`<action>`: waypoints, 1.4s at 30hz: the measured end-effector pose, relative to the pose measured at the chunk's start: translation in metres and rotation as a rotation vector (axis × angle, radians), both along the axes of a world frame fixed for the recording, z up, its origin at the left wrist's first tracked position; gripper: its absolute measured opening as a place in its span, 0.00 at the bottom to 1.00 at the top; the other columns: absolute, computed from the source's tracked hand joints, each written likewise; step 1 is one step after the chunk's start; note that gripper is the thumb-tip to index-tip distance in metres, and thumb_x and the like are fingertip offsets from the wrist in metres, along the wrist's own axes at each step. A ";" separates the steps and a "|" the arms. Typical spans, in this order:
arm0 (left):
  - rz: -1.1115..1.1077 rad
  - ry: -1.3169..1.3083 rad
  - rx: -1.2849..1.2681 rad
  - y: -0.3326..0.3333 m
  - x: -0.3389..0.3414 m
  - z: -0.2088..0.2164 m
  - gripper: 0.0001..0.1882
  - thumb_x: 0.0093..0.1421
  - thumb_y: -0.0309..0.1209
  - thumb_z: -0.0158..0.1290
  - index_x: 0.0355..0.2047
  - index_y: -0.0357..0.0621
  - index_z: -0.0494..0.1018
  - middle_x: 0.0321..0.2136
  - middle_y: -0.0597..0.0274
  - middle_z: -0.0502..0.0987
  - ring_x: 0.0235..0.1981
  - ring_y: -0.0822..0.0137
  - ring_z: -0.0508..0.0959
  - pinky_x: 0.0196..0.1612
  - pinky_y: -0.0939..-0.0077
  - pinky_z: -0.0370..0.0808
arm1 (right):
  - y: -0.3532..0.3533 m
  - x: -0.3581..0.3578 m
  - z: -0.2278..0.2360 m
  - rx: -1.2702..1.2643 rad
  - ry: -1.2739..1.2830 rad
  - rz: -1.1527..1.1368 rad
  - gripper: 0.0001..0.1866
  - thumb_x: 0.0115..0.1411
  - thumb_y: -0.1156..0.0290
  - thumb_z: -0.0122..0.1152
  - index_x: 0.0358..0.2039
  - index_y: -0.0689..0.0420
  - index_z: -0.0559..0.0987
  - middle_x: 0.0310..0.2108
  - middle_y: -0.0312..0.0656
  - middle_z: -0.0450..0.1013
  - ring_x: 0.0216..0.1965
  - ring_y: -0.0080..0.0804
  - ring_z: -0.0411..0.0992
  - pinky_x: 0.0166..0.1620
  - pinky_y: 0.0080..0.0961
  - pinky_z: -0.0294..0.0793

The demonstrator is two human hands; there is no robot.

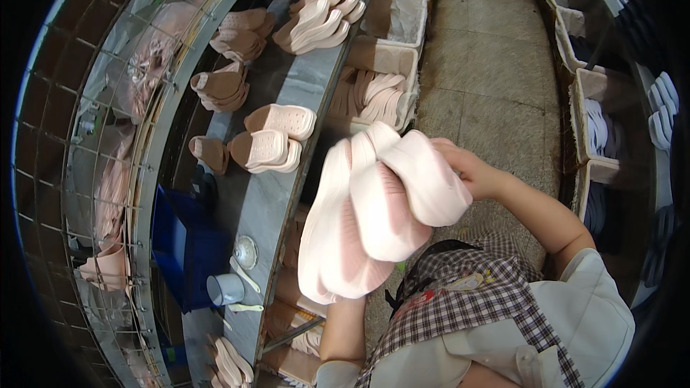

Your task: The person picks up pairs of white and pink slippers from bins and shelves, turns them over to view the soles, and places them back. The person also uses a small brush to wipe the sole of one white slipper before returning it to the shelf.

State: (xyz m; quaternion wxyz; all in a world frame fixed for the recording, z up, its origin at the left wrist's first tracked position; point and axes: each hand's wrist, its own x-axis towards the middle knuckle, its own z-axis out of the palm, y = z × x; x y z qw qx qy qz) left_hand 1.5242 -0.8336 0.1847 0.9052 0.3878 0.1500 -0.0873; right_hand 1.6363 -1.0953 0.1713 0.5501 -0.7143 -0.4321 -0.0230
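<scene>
A bundle of pale pink shoe soles (388,208) is in the air in front of my apron, several of them fanned out and overlapping, slightly blurred. At its right edge, my right hand (463,169) is closed on the soles, with the fingers partly behind them. My left forearm (343,330) comes up from below and passes behind the bundle. The soles hide the left hand and its fingers completely. Closest to the bundle on the left, paired soles with dotted insides (266,149) lie on the grey bench.
The long grey bench (255,194) carries more pink and brown sole stacks (320,25), a blue crate (176,244), a metal cup (226,289) and a lid (245,251). Lined bins of soles (370,93) stand beneath its edge. Across the aisle floor (492,65) are more bins (600,111).
</scene>
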 end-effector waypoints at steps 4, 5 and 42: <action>0.086 -0.037 0.067 0.005 0.009 0.020 0.28 0.62 0.43 0.41 0.56 0.37 0.60 0.52 0.50 0.65 0.53 0.57 0.66 0.51 0.57 0.65 | 0.004 -0.011 -0.009 0.310 1.080 0.163 0.22 0.59 0.72 0.50 0.54 0.58 0.70 0.54 0.44 0.66 0.54 0.33 0.65 0.57 0.32 0.63; 0.090 -0.032 0.091 0.005 0.011 0.024 0.27 0.62 0.42 0.41 0.56 0.36 0.60 0.51 0.50 0.67 0.52 0.57 0.67 0.50 0.59 0.67 | 0.006 -0.013 -0.011 0.412 1.153 0.218 0.20 0.60 0.69 0.49 0.53 0.58 0.70 0.53 0.43 0.67 0.53 0.32 0.66 0.56 0.32 0.64; -0.220 -0.124 -0.283 0.004 0.029 -0.047 0.29 0.63 0.40 0.42 0.60 0.36 0.53 0.55 0.44 0.63 0.49 0.51 0.71 0.40 0.55 0.79 | 0.034 -0.039 -0.006 1.209 1.363 0.692 0.43 0.42 0.74 0.52 0.62 0.66 0.53 0.54 0.56 0.63 0.51 0.39 0.70 0.52 0.25 0.73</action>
